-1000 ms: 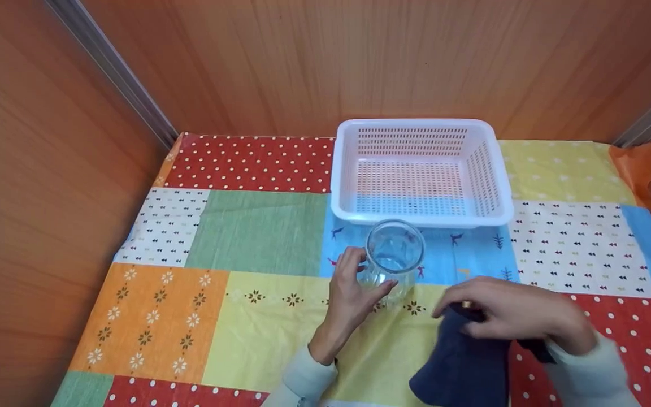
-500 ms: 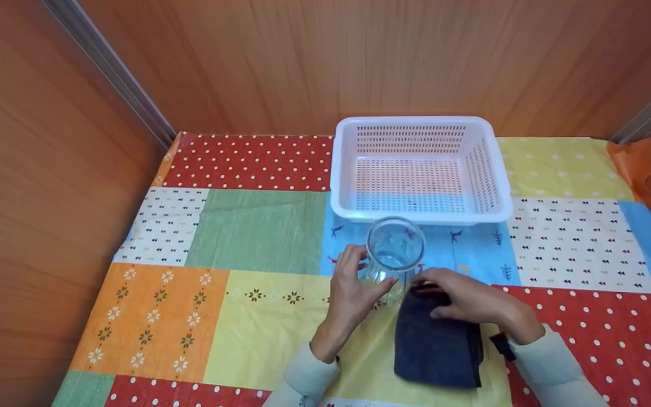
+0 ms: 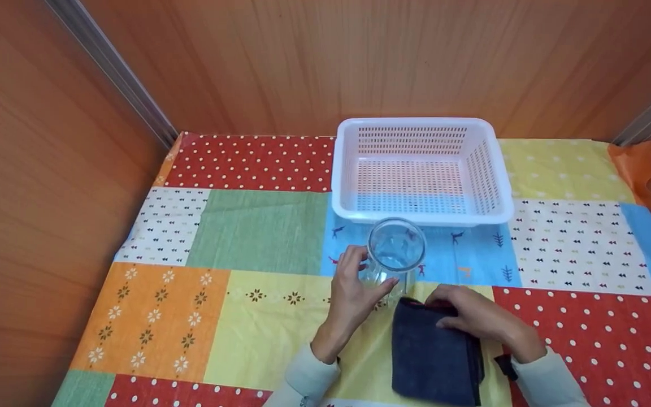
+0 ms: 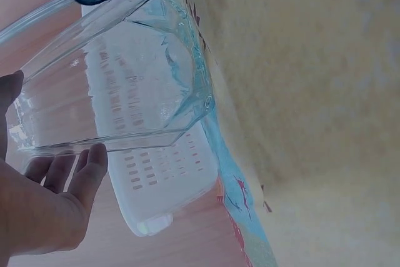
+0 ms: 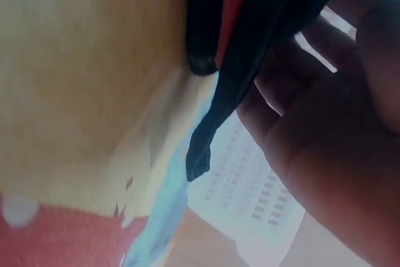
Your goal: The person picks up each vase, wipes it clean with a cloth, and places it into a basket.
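A clear glass cup [image 3: 396,254] stands upright on the patterned tablecloth, its round mouth facing up. My left hand [image 3: 354,288] grips its lower side, thumb in front and fingers round the far left; the left wrist view shows its faceted thick base. Close to the right lies a dark navy folded cloth [image 3: 433,356], with a strip of red between its layers. My right hand [image 3: 472,314] holds the upper right edge of this cloth, thumb on top and fingers behind. In the right wrist view the cloth's layers [image 5: 244,60] hide some fingertips.
Just behind the cup sits a white plastic basket [image 3: 503,192] with slotted walls. A patchwork tablecloth [image 3: 257,232] covers the table. Wooden panels [image 3: 303,62] rise at the back and sides, joined by metal strips.
My right hand has brought the dark cloth leftward, close to the cup, and then slightly back toward me. The left hand and the cup have stayed in place.
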`<control>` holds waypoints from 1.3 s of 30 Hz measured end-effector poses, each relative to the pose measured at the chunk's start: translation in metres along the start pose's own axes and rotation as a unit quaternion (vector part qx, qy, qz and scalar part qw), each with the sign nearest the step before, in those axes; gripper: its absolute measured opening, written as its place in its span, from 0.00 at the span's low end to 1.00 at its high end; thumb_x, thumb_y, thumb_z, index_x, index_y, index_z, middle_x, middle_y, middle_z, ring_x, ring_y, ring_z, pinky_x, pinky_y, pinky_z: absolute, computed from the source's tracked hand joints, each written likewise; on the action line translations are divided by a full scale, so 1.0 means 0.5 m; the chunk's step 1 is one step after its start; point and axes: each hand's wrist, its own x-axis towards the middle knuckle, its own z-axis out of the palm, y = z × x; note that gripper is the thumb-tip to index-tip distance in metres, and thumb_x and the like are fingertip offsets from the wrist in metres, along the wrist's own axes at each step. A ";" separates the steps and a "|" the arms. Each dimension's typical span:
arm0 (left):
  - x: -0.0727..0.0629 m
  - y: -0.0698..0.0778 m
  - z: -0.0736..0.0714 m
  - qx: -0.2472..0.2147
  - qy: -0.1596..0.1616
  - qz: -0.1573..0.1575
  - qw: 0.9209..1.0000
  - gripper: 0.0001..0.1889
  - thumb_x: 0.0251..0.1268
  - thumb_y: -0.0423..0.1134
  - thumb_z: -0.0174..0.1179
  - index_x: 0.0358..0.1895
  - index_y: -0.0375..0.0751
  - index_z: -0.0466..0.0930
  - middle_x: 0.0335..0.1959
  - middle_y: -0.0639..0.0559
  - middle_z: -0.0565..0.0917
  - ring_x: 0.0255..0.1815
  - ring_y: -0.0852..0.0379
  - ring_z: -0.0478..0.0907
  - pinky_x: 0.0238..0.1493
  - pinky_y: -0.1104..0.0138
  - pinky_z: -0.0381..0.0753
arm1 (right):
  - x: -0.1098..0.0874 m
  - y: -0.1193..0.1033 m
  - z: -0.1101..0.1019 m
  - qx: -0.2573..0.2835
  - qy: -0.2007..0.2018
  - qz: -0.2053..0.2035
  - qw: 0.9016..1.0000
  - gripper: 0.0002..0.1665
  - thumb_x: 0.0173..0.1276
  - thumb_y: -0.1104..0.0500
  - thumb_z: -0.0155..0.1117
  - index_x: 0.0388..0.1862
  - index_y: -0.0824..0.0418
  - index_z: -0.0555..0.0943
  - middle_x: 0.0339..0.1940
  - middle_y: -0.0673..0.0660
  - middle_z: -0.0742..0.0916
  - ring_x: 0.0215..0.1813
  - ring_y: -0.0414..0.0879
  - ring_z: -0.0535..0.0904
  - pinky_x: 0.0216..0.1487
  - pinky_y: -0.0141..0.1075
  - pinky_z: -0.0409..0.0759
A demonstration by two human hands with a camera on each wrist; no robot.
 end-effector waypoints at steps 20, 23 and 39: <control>0.000 0.008 0.001 0.027 0.006 0.007 1.000 0.30 0.50 0.39 0.84 0.56 0.41 0.80 0.50 0.49 0.80 0.55 0.47 0.79 0.52 0.52 0.87 | -0.022 -0.015 0.036 -0.049 0.036 -0.067 0.996 0.13 0.69 0.65 0.73 0.52 0.56 0.87 0.45 0.48 0.86 0.48 0.43 0.82 0.51 0.46 0.83; 0.000 0.010 0.002 0.034 0.003 0.007 0.999 0.33 0.50 0.40 0.84 0.59 0.41 0.78 0.53 0.47 0.80 0.56 0.48 0.78 0.53 0.52 0.87 | -0.025 -0.017 0.035 -0.050 0.067 -0.073 0.994 0.12 0.70 0.64 0.73 0.51 0.57 0.87 0.46 0.48 0.86 0.49 0.44 0.82 0.52 0.47 0.83; -0.001 0.012 0.025 0.101 -0.010 -0.002 0.995 0.49 0.51 0.45 0.85 0.76 0.36 0.69 0.64 0.40 0.83 0.63 0.45 0.82 0.60 0.51 0.85 | 0.002 0.013 -0.081 -0.157 0.465 -0.001 0.871 0.31 0.59 0.79 0.75 0.62 0.69 0.83 0.67 0.67 0.82 0.69 0.64 0.76 0.75 0.39 0.71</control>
